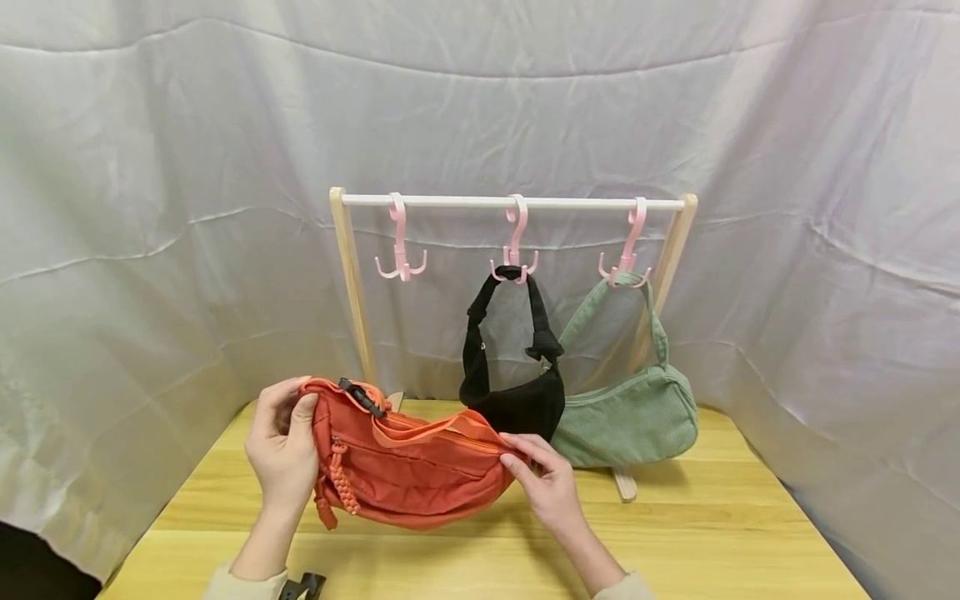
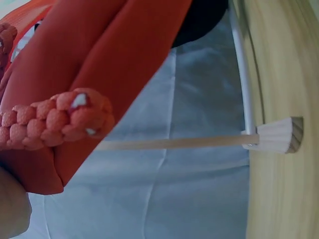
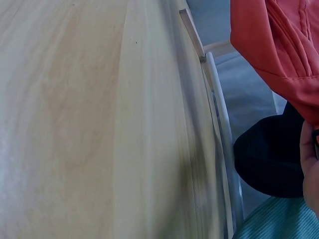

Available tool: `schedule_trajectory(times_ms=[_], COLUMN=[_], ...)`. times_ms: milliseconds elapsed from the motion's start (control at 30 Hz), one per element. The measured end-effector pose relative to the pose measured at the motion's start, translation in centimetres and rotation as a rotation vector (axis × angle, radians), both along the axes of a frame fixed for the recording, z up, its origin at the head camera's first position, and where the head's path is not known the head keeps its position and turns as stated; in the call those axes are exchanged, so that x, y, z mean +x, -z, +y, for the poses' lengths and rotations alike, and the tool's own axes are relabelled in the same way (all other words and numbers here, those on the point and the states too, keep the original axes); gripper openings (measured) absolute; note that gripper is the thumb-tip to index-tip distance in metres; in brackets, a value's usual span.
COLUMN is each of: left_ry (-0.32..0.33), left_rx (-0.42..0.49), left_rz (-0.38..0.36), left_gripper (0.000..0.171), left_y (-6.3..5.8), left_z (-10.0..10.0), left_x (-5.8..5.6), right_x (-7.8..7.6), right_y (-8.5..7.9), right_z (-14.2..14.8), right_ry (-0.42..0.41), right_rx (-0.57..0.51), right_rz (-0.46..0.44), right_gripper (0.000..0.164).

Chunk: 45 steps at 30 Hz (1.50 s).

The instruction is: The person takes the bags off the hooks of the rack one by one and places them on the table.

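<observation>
An orange-red shoulder bag [image 1: 412, 475] is held up above the table by both hands. My left hand [image 1: 287, 450] grips its upper left corner, thumb in front, close to a black buckle [image 1: 362, 397]. At the opposite end, my right hand [image 1: 546, 483] pinches the right corner between thumb and fingers. The bag's strap [image 1: 442, 427] lies loosely along the zipped top. A braided zipper pull [image 1: 342, 479] dangles at the left, and it looms large in the left wrist view. In the right wrist view the bag's side [image 3: 279, 45] overlaps the black bag behind.
Behind stands a wooden rack with a white rail [image 1: 457, 202]. A bare pink hook [image 1: 400, 242] hangs at left, a black bag [image 1: 525, 404] on the middle hook [image 1: 516, 237], a green corduroy bag [image 1: 630, 421] on the right hook [image 1: 630, 242]. The wooden table [image 1: 712, 533] extends in front.
</observation>
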<state>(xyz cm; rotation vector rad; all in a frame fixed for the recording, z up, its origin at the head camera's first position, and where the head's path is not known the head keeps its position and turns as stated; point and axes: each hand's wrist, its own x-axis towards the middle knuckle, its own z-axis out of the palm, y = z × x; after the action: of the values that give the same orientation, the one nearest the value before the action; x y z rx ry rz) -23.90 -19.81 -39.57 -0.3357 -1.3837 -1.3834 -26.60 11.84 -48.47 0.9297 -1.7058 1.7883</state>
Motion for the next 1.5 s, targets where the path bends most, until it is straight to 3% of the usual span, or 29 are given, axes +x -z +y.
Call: schedule_trajectory(times_ms=[300, 733, 1000, 1267, 1500], left_ry=[-0.045, -0.124, -0.193, -0.196, -0.143], left_rx=[-0.046, -0.103, -0.120, -0.149, -0.206], left_rz=[-0.043, -0.221, -0.364, -0.472, -0.550], left_gripper=[0.024, 0.027, 0.023, 0.021, 0.022], left_y=[1.5, 2.7, 4.0, 4.7, 5.6], left_z=[-1.7, -4.4, -6.6, -8.6, -11.0], left_x=[-0.2, 0.4, 1.2, 1.5, 2.3], right_x=[-0.1, -0.1, 0.2, 0.2, 0.6], right_y=[0.0, 0.0, 0.2, 0.9, 1.5], right_z=[-0.2, -2.2, -3.9, -5.6, -7.1], right_ry=[0.033, 0.076, 0.039, 0.082, 0.097], right_rx=[0.051, 0.136, 0.152, 0.173, 0.213], right_rz=[0.021, 0.004, -0.113, -0.179, -0.237], right_gripper=[0.032, 0.027, 0.022, 0.020, 0.019])
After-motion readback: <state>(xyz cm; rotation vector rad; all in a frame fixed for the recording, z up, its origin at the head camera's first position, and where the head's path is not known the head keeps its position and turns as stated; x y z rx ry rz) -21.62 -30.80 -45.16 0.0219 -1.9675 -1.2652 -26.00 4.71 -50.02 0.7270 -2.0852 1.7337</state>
